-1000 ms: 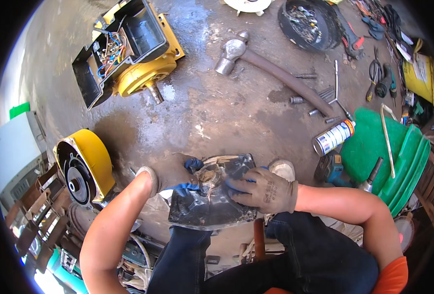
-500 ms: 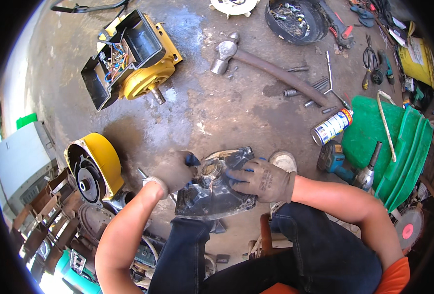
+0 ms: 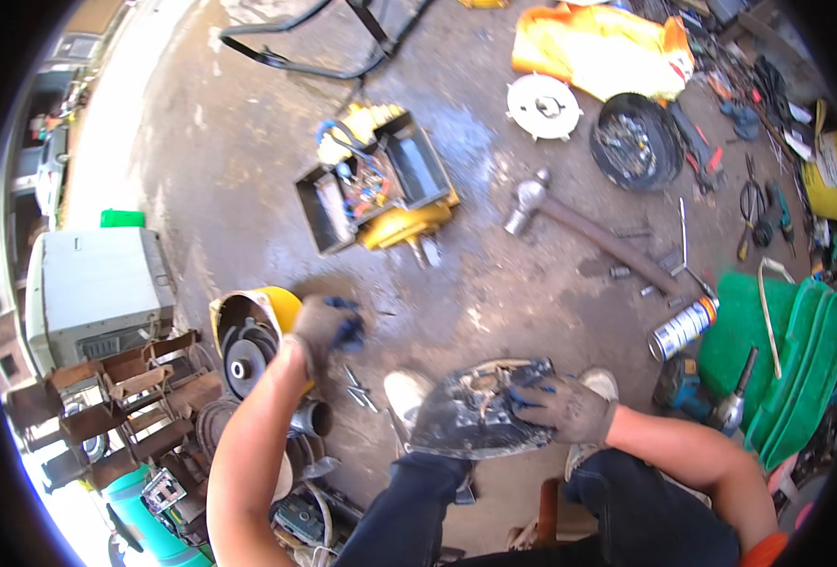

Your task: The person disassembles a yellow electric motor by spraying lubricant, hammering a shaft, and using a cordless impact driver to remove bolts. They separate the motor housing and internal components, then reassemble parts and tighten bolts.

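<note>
A black, dirt-smeared cover (image 3: 480, 430) with a round opening lies between my knees, above my shoes. My right hand (image 3: 569, 408), in a grey glove with blue fingertips, grips its right side, fingers over the top face. My left hand (image 3: 327, 326), gloved the same way, hovers away from the cover, beside a yellow motor housing (image 3: 281, 304) with a dark round hub. Its fingers are apart, slightly blurred, with nothing visible in them. Several bolts (image 3: 360, 389) lie on the floor just below that hand.
Farther off sit a yellow motor (image 3: 404, 227) with an open wiring box, a hammer (image 3: 593, 231), a black pan of small parts (image 3: 636, 142) and a white disc (image 3: 543, 106). A spray can (image 3: 683, 329), cordless tool (image 3: 683, 387) and green bin (image 3: 777, 340) stand at right; rusty metal pieces (image 3: 125, 397) at left.
My left hand has left the cover and moved left to the yellow housing. The right hand stays on the cover. The view has shifted, showing more floor at the far left.
</note>
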Action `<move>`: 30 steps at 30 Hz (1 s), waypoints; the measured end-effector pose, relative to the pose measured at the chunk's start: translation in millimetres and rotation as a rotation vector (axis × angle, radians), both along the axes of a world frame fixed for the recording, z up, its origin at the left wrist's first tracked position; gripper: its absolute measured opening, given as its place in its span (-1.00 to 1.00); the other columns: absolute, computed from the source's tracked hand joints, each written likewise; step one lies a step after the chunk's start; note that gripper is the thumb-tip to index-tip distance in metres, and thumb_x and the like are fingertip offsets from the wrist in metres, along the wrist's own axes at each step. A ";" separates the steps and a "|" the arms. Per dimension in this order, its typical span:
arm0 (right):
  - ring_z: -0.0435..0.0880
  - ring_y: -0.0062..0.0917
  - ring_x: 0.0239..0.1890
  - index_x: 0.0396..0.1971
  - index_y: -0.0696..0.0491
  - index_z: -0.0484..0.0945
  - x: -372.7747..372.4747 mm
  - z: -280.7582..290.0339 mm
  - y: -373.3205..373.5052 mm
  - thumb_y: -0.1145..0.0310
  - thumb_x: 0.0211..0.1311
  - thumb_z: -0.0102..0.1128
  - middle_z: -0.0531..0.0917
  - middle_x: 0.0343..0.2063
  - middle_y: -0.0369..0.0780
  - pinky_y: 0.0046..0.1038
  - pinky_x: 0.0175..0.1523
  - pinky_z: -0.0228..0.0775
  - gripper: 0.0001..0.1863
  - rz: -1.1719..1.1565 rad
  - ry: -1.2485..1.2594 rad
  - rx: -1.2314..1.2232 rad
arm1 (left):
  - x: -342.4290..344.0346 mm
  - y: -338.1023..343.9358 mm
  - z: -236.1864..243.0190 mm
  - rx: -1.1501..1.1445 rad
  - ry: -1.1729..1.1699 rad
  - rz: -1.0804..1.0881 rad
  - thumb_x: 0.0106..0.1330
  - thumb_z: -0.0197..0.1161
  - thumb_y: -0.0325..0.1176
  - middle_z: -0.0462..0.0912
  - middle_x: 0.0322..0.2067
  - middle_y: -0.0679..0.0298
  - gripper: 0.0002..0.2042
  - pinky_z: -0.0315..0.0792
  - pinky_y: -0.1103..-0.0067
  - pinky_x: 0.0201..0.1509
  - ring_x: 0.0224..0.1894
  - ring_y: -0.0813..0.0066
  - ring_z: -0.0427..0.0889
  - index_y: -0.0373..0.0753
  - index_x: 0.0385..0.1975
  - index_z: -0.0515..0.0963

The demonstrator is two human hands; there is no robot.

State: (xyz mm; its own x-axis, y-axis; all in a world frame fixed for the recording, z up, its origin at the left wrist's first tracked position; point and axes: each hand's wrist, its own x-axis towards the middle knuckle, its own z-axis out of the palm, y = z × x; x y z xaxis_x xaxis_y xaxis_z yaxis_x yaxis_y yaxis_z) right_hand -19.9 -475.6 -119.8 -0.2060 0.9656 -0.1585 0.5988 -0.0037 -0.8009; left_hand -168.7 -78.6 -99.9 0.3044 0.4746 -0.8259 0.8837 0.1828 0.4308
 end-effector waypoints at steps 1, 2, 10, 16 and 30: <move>0.49 -0.22 0.10 0.04 -0.09 0.58 -2.3 1.2 4.8 0.32 -0.20 0.35 0.38 0.29 -0.14 -0.16 0.15 0.36 -0.39 0.049 -0.016 -0.017 | -30.3 58.9 -19.2 0.247 -0.001 -0.026 0.15 0.37 -0.38 0.61 -0.58 0.29 -0.85 0.50 0.57 -0.43 -0.57 0.51 0.56 -0.33 -0.52 0.62; 0.48 -0.23 0.11 0.05 -0.09 0.58 -3.3 -1.3 12.6 0.30 -0.21 0.37 0.38 0.30 -0.15 -0.16 0.16 0.35 -0.37 0.060 -0.008 0.042 | -54.2 128.8 -12.5 0.430 -0.055 -0.012 0.14 0.40 -0.30 0.65 -0.45 0.22 -0.76 0.49 0.55 -0.43 -0.55 0.50 0.56 -0.35 -0.34 0.59; 0.47 -0.24 0.10 0.04 -0.08 0.57 0.3 7.0 0.6 0.37 -0.20 0.36 0.38 0.28 -0.17 -0.20 0.15 0.34 -0.38 0.018 -0.028 -0.129 | 19.2 13.4 67.2 0.375 -0.045 -0.661 0.25 0.34 -0.31 0.69 -0.28 0.11 -0.57 0.54 0.49 -0.17 -0.29 0.41 0.65 -0.26 0.12 0.52; 0.47 -0.25 0.12 0.03 -0.09 0.58 -2.0 8.3 4.4 0.40 -0.21 0.35 0.38 0.29 -0.17 -0.20 0.17 0.33 -0.39 0.013 -0.016 -0.117 | 22.8 -143.4 66.2 0.070 -0.123 -0.878 0.07 0.43 -0.20 0.63 -0.18 0.02 -0.52 0.47 0.31 0.07 -0.06 0.04 0.59 -0.21 0.02 0.58; 0.47 -0.24 0.13 0.02 -0.10 0.59 -4.3 4.5 1.2 0.38 -0.17 0.32 0.42 0.26 -0.19 -0.19 0.18 0.33 -0.42 -0.001 -0.050 -0.090 | 32.0 -163.5 27.0 -0.146 -0.054 -0.924 0.06 0.32 -0.29 0.67 -0.18 -0.04 -0.56 0.51 0.28 -0.01 -0.14 -0.04 0.66 -0.16 0.01 0.60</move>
